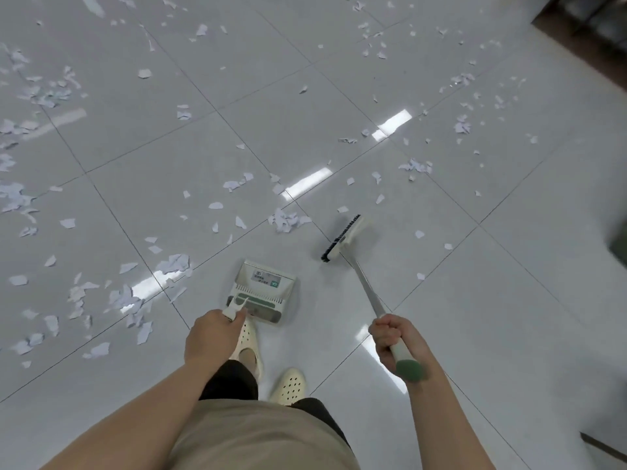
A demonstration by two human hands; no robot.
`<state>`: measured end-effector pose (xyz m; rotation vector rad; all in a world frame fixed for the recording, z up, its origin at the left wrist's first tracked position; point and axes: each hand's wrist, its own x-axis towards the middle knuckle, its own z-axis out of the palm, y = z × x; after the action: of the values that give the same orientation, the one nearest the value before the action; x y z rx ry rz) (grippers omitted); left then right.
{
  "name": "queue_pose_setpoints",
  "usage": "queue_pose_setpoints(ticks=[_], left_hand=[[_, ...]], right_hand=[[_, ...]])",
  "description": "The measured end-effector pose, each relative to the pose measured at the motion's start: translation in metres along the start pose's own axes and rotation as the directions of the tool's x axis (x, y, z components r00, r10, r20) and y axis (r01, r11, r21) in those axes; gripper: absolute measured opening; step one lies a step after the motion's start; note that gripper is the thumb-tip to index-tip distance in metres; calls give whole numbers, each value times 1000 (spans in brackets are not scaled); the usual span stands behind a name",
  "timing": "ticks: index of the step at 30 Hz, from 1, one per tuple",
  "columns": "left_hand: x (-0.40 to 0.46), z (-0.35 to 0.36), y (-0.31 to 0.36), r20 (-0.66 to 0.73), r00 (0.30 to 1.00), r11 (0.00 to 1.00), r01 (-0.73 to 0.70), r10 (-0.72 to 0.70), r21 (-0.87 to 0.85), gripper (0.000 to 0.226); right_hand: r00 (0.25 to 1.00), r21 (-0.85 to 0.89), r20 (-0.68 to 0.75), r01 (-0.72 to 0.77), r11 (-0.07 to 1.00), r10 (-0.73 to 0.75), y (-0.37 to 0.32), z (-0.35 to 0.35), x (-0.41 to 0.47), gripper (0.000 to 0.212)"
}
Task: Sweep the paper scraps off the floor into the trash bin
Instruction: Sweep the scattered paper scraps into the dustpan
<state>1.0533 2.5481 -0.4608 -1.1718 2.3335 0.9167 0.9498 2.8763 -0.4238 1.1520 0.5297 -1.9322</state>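
White paper scraps (286, 220) lie scattered over the glossy tiled floor (492, 300), thickest at the left and far right. My left hand (210, 337) grips the handle of a cream and green dustpan (263, 290), which sits low by my feet with its mouth facing away from me. My right hand (395, 337) holds the pale, green-tipped handle of a broom (344, 237). Its black-bristled head is near the floor to the right of the dustpan, just short of a small clump of scraps. No trash bin can be made out.
My feet in cream perforated clogs (288, 385) stand just behind the dustpan. Dark furniture (583, 18) fills the top right corner, and another dark object (621, 242) shows at the right edge. A dark strip (604, 449) lies at the bottom right.
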Motion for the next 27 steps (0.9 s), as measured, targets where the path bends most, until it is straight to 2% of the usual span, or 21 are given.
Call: queue_pose_setpoints(ticks=[3, 6, 11, 14, 19, 22, 27], left_hand=[[26, -2, 22, 64, 995, 997, -71, 70, 20, 61], [48, -6, 50, 130, 977, 976, -184, 168, 117, 59], [80, -9, 88, 232, 943, 941, -284, 239, 184, 51], [94, -22, 89, 237, 944, 947, -274, 231, 168, 55], [127, -54, 85, 212, 956, 961, -237, 204, 144, 57], [146, -71, 81, 195, 969, 982, -169, 149, 88, 55], [169, -99, 68, 123, 991, 999, -39, 43, -37, 58]], right_hand=[[996, 73, -79, 52, 996, -46, 8, -12, -12, 63], [985, 157, -143, 115, 981, -93, 22, -17, -19, 70], [916, 159, -354, 257, 953, -188, 35, 25, -4, 30], [896, 105, -395, 261, 960, -201, 39, 62, 20, 24], [896, -52, -398, 190, 980, -194, 43, 132, 65, 18], [912, -186, -372, 111, 976, -174, 44, 169, 95, 16], [960, -325, -280, -70, 943, -25, 52, 238, 142, 11]])
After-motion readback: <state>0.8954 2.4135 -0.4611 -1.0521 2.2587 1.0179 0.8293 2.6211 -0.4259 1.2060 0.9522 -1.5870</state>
